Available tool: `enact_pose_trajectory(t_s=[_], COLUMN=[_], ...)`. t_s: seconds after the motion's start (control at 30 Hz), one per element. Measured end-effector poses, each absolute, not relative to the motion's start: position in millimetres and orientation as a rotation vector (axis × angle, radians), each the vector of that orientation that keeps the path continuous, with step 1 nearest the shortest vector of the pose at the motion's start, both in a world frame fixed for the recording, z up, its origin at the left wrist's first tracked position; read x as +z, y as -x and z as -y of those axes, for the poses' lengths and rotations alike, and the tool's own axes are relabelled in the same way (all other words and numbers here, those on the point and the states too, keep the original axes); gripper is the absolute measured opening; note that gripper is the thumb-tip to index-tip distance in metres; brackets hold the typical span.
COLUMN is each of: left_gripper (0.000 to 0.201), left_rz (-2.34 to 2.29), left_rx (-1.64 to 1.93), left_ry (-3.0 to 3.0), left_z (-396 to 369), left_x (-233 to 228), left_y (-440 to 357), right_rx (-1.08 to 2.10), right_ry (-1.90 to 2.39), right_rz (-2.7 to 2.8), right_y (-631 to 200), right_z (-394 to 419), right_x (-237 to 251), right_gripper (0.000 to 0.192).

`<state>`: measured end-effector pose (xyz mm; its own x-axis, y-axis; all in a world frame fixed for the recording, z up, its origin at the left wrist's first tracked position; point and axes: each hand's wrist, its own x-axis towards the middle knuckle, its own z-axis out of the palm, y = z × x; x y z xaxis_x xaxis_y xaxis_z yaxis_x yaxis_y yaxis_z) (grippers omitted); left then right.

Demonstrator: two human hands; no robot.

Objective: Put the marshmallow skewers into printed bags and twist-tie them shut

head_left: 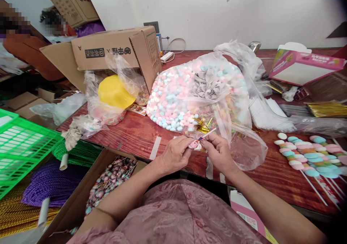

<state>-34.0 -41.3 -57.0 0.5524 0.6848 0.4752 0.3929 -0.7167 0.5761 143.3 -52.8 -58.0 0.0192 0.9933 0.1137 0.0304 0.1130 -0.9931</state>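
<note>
Just above the table's front edge, my left hand (177,151) is closed on the pink printed head of a small wrapped lollipop (194,144). My right hand (219,151) pinches it near the neck, where the white stick (210,132) slants up to the right. Something dark blue shows at the neck, too small to make out. Gold foil ties (202,125) lie just beyond the fingers. Behind them rests a big clear bag of pink, white and blue marshmallow candies (173,99), with a crumpled grey cloth (207,84) on top.
Marshmallow skewers (314,155) lie at the right, near a pink box (306,65). A cardboard box (116,49) and a yellow bowl-like item (114,91) stand left. Below the edge, an open carton holds many wrapped lollipops (114,181). A green crate (24,143) is far left.
</note>
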Motion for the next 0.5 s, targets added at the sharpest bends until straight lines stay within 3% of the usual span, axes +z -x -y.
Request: enact_pose_trajectory(t_s=[0.1,0.33,0.43,0.5], left_gripper=[0.024,0.025,0.024,0.027], left_rz=[-0.928,-0.873,-1.029,-1.228], left_rx=[0.975,0.993,0.737,0.373], left_ry=[-2.756,-2.943,-2.838,-2.707], left_z=[43.8,67.5,86.7,100.5], left_x=[-64.8,-64.0,-53.0,-45.1], left_y=[43.9,84.2,131.1,173.5], right_rx=[1.618,2.242,2.329,2.235], right_ry=[1.099,0.864,0.9,0.943], right_rz=[0.935,0.544,0.627,0.704], right_y=[-139.1,-96.9,-73.6,-67.7], right_z=[57.5,85.5,88.5,86.7], right_x=[-63.0,-64.6,-71.0,-75.8], right_gripper=[0.026,0.032,0.025,0.02])
